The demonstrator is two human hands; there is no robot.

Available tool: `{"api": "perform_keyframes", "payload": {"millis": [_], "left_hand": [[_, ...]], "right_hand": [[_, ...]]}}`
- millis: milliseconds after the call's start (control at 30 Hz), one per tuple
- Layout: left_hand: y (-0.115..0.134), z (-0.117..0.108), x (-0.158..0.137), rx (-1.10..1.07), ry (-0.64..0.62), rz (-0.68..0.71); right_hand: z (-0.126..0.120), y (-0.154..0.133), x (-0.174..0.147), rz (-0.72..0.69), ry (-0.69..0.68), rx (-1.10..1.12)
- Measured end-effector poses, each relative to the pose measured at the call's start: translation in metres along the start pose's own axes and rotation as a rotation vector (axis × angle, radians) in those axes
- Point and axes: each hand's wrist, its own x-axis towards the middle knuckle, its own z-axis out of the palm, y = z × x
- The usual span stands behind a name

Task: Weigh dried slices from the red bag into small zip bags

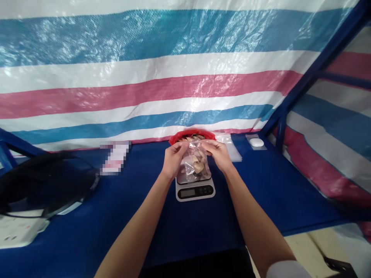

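The fingers of the left hand (173,156) and right hand (220,153) are pinched closed on opposite sides of the top edge of a clear bag (188,166). Beige pieces (198,166) are inside the bag. The bag is positioned over the plate of a white scale (195,197); contact with the plate cannot be determined. A red bag (208,135) of dried pieces lies behind, at the rear edge of the blue bench (124,220). Clear sleeves (235,152) lie beside it. A white oval object (256,142) sits near the right rear corner; a power strip (17,233) sits toward the left front corner.
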Motion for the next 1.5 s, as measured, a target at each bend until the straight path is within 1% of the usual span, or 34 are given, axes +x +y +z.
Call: {"api": "perform_keyframes", "payload": {"millis": [100,233,400,533,733,867,1067,1200,1333,1500], "left_hand": [[-0.003,-0.004,0.0,0.021,-0.013,0.019],[-0.004,-0.009,-0.002,0.06,0.002,0.019],[-0.003,-0.012,-0.004,0.036,0.017,0.032],[0.0,-0.011,-0.008,-0.016,0.054,-0.029],[0.0,-0.014,-0.012,-0.045,0.104,-0.093],[-0.002,-0.015,-0.014,-0.028,0.132,-0.096],[-0.005,-0.015,-0.014,-0.054,0.125,-0.09],[-0.008,-0.016,-0.011,-0.077,0.122,-0.061],[-0.013,-0.017,-0.008,-0.093,0.142,-0.017],[-0.015,-0.017,-0.008,-0.029,0.185,0.053]], "right_hand": [[0.0,0.003,-0.001,0.017,-0.011,-0.036],[-0.001,0.003,-0.004,0.048,-0.008,0.002],[-0.001,0.002,-0.01,0.07,-0.022,0.063],[-0.002,0.003,-0.011,0.075,0.006,0.096],[-0.001,0.008,-0.009,0.106,0.037,0.054],[-0.002,0.009,-0.009,0.087,0.055,0.068],[-0.003,0.015,-0.008,0.021,0.085,0.037],[-0.003,0.016,-0.008,-0.005,0.09,0.016],[-0.002,0.014,-0.009,-0.003,0.079,0.042],[-0.001,0.015,-0.01,-0.024,0.072,0.024]]}}
